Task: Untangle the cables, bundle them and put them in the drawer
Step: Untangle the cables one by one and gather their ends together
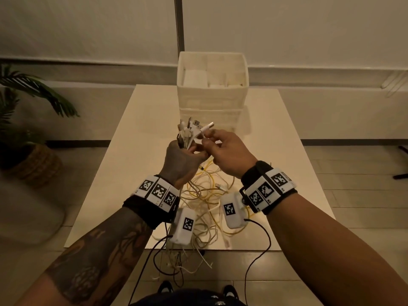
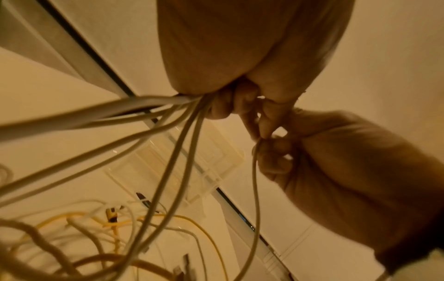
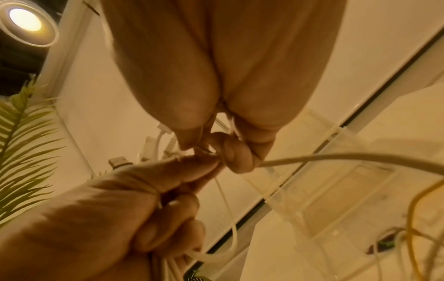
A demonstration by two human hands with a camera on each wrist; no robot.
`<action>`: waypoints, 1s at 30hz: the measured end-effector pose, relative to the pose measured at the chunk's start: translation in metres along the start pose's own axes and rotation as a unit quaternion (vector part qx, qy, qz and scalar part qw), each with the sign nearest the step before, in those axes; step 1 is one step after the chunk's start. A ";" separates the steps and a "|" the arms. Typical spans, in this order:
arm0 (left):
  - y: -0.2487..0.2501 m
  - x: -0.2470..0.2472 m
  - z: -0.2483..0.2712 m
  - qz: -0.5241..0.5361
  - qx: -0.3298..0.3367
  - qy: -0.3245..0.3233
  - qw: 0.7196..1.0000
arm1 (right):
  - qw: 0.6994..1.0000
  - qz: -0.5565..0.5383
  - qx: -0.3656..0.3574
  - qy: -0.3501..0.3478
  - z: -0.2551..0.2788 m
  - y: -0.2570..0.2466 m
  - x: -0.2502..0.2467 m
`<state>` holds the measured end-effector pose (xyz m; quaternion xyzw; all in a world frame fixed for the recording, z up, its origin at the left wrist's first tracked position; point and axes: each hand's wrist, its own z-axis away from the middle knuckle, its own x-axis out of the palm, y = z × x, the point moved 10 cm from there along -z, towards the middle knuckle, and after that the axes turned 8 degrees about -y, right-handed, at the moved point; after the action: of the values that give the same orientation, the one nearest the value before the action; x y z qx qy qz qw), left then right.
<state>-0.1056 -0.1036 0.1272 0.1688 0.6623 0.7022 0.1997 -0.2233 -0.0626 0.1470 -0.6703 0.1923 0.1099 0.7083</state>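
My left hand point(image 1: 185, 154) is raised above the table and grips a bunch of white cable ends point(image 1: 191, 130), their plugs sticking up out of the fist. In the left wrist view several white cables point(image 2: 168, 133) fan down from that fist. Close beside it my right hand point(image 1: 217, 143) pinches one white plug point(image 1: 206, 127) between thumb and fingers; the right wrist view shows its cable point(image 3: 324, 158) trailing off to the right. Below the hands a tangle of yellow and white cables point(image 1: 205, 195) lies on the table and hangs over its near edge. A white drawer unit point(image 1: 212, 93) stands at the table's far end.
The cream table point(image 1: 123, 173) is narrow, with tiled floor on both sides. A potted plant in a woven basket point(image 1: 33, 160) stands on the left. Black wires point(image 1: 260, 239) run down from the two wrist cameras towards my body.
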 end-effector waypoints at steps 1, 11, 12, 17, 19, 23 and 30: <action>-0.002 -0.006 -0.001 0.012 -0.003 0.021 1.000 | 1.000 0.003 -0.004 -0.006 0.002 0.001 0.002; 0.000 -0.050 -0.005 0.022 -0.003 0.106 0.994 | 0.991 0.089 0.097 0.038 0.011 0.056 -0.007; -0.002 -0.052 -0.005 0.021 -0.007 0.111 0.994 | 0.991 0.082 0.095 0.054 0.011 0.052 -0.010; -0.007 -0.048 -0.002 -0.019 -0.028 0.107 0.994 | 0.991 -0.043 0.074 0.107 0.005 0.032 -0.026; -0.008 -0.039 -0.001 -0.031 -0.035 0.080 0.996 | 0.985 -0.104 0.075 0.114 0.003 0.029 -0.029; -0.013 -0.010 -0.001 -0.036 -0.055 -0.025 0.998 | 0.981 -0.160 0.066 0.088 -0.001 0.015 -0.023; 0.006 -0.006 -0.002 -0.090 0.003 0.000 0.996 | 0.991 -0.130 -0.005 0.031 -0.004 -0.007 -0.011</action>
<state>-0.1018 -0.1090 0.1334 0.1096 0.6770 0.6792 0.2614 -0.2309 -0.0661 0.1574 -0.6966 0.1247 -0.0035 0.7065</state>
